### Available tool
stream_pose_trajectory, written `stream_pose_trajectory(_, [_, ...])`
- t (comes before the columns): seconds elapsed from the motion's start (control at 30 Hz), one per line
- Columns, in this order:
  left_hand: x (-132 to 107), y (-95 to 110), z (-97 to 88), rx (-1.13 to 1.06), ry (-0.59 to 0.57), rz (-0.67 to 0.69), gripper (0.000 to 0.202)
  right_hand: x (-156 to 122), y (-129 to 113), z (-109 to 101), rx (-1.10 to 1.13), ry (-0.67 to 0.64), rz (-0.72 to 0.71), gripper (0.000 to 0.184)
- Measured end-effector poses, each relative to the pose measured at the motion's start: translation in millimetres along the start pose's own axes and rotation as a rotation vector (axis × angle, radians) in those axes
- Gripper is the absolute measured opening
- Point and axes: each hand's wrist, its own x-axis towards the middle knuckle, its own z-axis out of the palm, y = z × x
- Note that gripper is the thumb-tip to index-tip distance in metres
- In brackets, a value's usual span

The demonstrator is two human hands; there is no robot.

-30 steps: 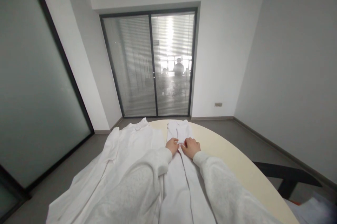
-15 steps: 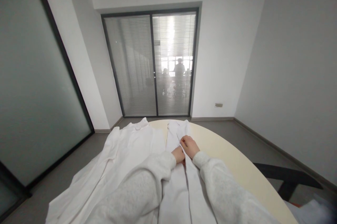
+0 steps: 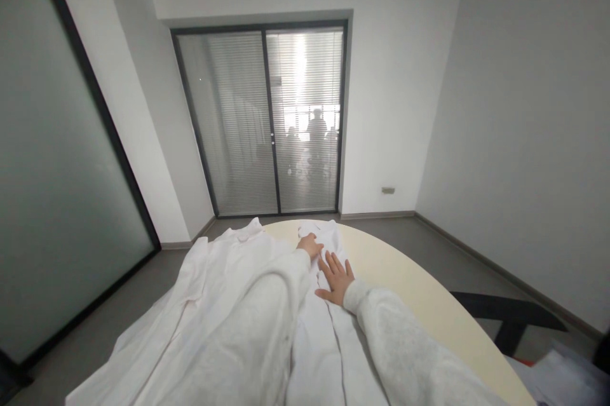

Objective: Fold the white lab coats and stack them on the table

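Observation:
A long, narrow folded white garment (image 3: 317, 342) lies lengthwise on the pale round table (image 3: 395, 266). My right hand (image 3: 337, 277) rests flat on its right part with fingers spread. Just beyond, my left hand (image 3: 309, 244) touches the garment's upper part; its fingers reach to the right and look apart, holding nothing I can see. A lengthwise overlapping edge runs down the garment below my right hand. To the left a white collared shirt (image 3: 229, 266) is spread out, partly hidden by my left sleeve.
A glass door with blinds (image 3: 305, 190) stands beyond the table, with blurred figures behind it. A black chair part (image 3: 505, 312) is beside the table on the right. Blurred white material (image 3: 562, 374) shows at the lower right. A frosted glass panel (image 3: 57, 171) fills the left side.
My left hand has moved away from me, up the garment. My right hand has gone from bent fingers to lying flat and spread, slightly nearer to me. The view has shifted a little.

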Motion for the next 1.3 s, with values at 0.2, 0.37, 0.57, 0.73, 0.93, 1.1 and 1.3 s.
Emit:
stream_pose_trajectory(0.2, [27.3, -1.2, 30.8, 0.068, 0.151, 0.056, 0.028, -1.4, -2.4, 4.2, -0.014, -0.002, 0.014, 0.089])
stream_pose_trajectory(0.37, [37.2, -5.8, 36.2, -0.052, 0.372, 0.199, 0.021, -6.7, -5.1, 4.3, -0.024, 0.017, -0.061, 0.064])
stream_pose_trajectory(0.57, [48.1, -18.3, 48.2, -0.159, 0.441, 0.257, 0.025, -13.3, -4.8, -6.1, 0.045, -0.082, -0.113, 0.062])
stream_pose_trajectory(0.73, [45.8, -27.1, 41.0, -0.064, 0.523, 0.303, 0.035, -9.4, -4.7, -12.5, 0.085, -0.052, -0.053, 0.075])
stream_pose_trajectory(0.93, [27.6, -21.5, 36.7, 0.189, 0.225, 0.525, 0.032, -1.7, 1.3, -6.1, 0.026, 0.083, -0.007, 0.083])
stream_pose_trajectory(1.1, [20.4, -19.8, 32.9, 0.373, 0.105, 0.424, 0.041, -0.4, 8.6, 3.2, 0.054, -0.001, -0.046, 0.079])
stream_pose_trajectory(1.3, [29.9, -40.3, -18.6, 0.121, 0.228, 0.118, 0.040, 16.4, 34.3, -2.0, 0.382, 0.061, 0.010, 0.054])
